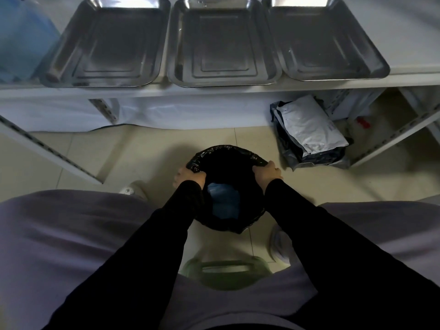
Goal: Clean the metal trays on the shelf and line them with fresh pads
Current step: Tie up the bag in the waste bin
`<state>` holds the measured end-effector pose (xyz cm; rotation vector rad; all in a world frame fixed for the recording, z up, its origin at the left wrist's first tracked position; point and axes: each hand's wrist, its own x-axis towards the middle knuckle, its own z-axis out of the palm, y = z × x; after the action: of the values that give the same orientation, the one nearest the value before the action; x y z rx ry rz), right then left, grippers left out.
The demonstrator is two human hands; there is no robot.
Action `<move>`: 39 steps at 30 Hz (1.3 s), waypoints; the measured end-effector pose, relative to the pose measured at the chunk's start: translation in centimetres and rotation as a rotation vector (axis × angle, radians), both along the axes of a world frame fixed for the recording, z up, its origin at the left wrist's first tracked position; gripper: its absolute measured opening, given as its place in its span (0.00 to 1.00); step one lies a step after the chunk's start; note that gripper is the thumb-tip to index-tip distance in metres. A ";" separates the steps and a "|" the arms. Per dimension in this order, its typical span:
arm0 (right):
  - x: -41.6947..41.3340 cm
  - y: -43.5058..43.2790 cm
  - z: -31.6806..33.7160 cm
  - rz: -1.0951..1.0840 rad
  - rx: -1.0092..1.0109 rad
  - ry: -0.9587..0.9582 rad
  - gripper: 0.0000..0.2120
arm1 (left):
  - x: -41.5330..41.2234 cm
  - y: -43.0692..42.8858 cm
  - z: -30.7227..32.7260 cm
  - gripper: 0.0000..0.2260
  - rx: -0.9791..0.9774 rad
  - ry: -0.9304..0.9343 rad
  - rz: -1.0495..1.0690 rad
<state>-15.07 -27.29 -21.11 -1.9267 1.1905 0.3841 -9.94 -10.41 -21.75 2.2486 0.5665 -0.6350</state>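
Three bare metal trays stand side by side on the white shelf (214, 92): a left tray (107, 41), a middle tray (222, 41) and a right tray (319, 36). None has a pad in it. Below, on the floor, sits a bin lined with a black bag (228, 163); crumpled blue pads (223, 201) lie inside. My left hand (189, 176) grips the bag's left rim and my right hand (266, 173) grips its right rim.
A blue pack (21, 36) stands on the shelf left of the trays. Grey and white mailer bags (312, 132) lie on the floor under the shelf at right. A green lid-like object (226, 272) sits near my knees. A metal shelf rail (47, 148) slants at left.
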 end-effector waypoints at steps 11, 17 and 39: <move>-0.7 -2.0 -0.5 -0.070 0.065 -0.185 0.17 | 0.9 0.8 -0.3 0.19 -0.091 -0.023 -0.031; -0.6 -2.9 -0.5 0.000 -0.057 -0.116 0.15 | 1.0 1.0 -0.4 0.14 -0.044 -0.099 -0.063; -1.1 -3.8 0.2 0.143 -0.147 0.065 0.16 | 1.0 1.5 -1.0 0.03 0.021 -0.048 -0.143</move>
<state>-16.14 -31.14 -20.89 -2.1483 1.1539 0.4486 -8.98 -8.89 -22.79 2.3324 0.3931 -0.6461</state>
